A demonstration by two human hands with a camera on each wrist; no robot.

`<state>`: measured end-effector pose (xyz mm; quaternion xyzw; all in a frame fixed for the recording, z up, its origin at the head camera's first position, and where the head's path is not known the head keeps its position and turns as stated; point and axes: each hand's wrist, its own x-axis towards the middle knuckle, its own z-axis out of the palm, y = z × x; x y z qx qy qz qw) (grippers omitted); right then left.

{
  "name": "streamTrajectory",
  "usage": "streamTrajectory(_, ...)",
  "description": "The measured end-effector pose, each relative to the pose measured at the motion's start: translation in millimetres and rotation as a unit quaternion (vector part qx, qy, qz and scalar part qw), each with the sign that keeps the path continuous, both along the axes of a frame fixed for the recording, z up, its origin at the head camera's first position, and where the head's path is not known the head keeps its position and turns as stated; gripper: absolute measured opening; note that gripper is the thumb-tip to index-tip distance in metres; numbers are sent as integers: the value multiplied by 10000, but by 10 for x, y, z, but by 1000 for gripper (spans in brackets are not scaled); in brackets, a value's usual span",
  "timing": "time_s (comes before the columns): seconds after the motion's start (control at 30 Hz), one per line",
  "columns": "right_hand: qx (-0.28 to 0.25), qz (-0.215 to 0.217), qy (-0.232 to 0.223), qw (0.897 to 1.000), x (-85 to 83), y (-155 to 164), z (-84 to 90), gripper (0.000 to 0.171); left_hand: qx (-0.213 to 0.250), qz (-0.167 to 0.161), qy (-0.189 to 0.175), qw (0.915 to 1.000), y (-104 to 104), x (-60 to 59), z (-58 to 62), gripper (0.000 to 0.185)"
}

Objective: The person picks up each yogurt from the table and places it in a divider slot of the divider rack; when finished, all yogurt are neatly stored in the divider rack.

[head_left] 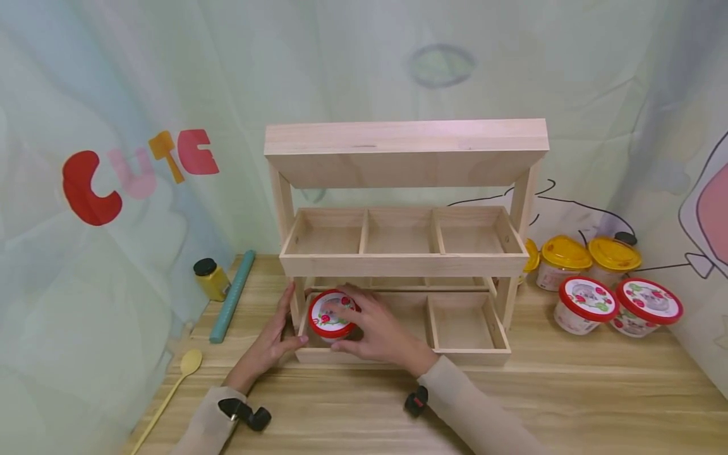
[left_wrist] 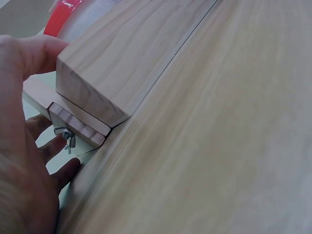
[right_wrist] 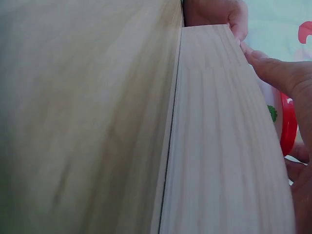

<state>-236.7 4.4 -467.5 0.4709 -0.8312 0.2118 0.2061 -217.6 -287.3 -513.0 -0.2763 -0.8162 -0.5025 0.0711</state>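
A two-tier wooden rack (head_left: 404, 265) with divided trays stands on the table. In the left compartment of its lower tray is a round tub with a red-rimmed lid (head_left: 328, 313). My right hand (head_left: 378, 325) grips this tub from its right side, fingers over the lid and thumb toward the front; the right wrist view shows the tub's red rim (right_wrist: 289, 124) beside the thumb. My left hand (head_left: 270, 344) holds the left end of the lower tray. The left wrist view has its thumb at the tray's front corner (left_wrist: 92, 92) and its fingers beyond the side post with a wing nut (left_wrist: 66, 134).
Two more red-lidded tubs (head_left: 588, 304) stand at the right, with several yellow-lidded tubs (head_left: 565, 253) behind them. On the left are a yellow jar with a black cap (head_left: 212, 279), a teal rod (head_left: 233, 297) and a yellow spoon (head_left: 190, 362). Curtains enclose the table.
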Motion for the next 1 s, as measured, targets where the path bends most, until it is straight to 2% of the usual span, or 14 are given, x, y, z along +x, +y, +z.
streamTrajectory(0.13,-116,-36,-55,9999,11,69,19,84,34,-70,69,9999,8,-14,-5,112)
streamTrajectory(0.4,-185,-404,-842,9955,87,322,78,98,37,-96,30,9999,24,-26,6,113)
streamTrajectory(0.83,-643,-645,-585,9941,152,804,102,97,-48,12,93,9999,6,-32,-19,113)
streamTrajectory(1.0,-712,-732,-389,9940,192,995,141,96,-36,50,6,10000,-9,-18,-19,113)
